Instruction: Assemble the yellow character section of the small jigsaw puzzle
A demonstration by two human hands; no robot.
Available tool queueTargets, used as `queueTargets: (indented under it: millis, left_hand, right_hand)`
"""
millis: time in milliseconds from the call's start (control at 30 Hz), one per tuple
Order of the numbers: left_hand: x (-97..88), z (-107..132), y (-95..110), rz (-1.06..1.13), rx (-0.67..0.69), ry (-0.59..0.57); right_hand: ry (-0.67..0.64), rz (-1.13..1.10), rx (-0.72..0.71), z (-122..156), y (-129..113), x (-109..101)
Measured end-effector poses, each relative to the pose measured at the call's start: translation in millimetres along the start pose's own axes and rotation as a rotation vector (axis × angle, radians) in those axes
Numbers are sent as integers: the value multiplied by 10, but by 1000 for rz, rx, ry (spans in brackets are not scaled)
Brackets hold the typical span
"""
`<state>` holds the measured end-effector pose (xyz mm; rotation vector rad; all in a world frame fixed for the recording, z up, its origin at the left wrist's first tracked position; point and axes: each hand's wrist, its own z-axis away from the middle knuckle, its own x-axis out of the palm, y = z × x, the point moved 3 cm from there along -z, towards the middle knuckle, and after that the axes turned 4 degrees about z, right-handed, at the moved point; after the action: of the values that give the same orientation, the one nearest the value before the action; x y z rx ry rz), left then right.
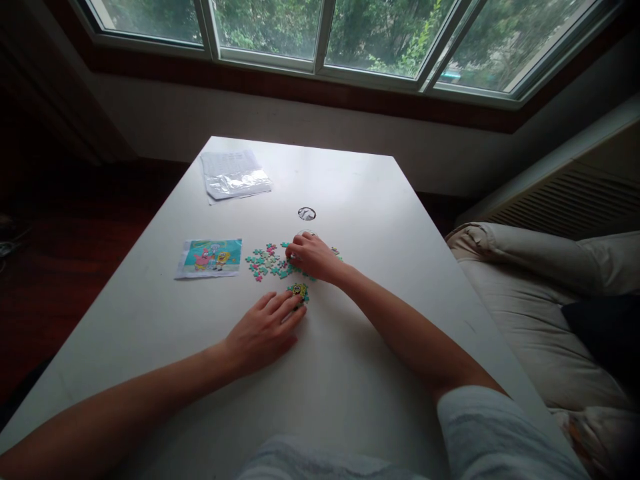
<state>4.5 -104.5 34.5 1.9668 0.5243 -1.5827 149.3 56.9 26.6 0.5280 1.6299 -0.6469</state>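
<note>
Several small jigsaw pieces [267, 262], teal, pink and yellow, lie scattered in the middle of the white table [350, 373]. My right hand [313, 257] rests on the right side of that heap, fingers curled down over pieces; what they grip is hidden. My left hand [265, 328] lies flat on the table, fingers stretched out, fingertips touching a small joined cluster of yellow and teal pieces [299, 291]. A printed cartoon reference picture [210, 257] lies to the left of the pieces.
A clear plastic bag on paper [234, 175] lies at the table's far left. A round cable hole [307, 213] sits beyond the pieces. A cushioned seat [540, 293] stands to the right, windows [320, 27] run behind, and dark floor lies to the left.
</note>
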Motion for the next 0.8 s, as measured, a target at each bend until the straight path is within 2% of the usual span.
queueTargets:
  millis: [133,400,600,800]
  left_hand:
    - [49,1,-49,-5,-25,-5]
    - [32,-18,-112,25,-27,14]
    - [86,-39,-162,46,-36,81]
    - [93,-43,-158,36,-32,76]
  right_hand:
    - [-25,2,5,-13,16,35]
    - [80,-111,13,27,91,109]
    - [41,-160,-5,41,88,45]
    - [27,-153,2,23,45,9]
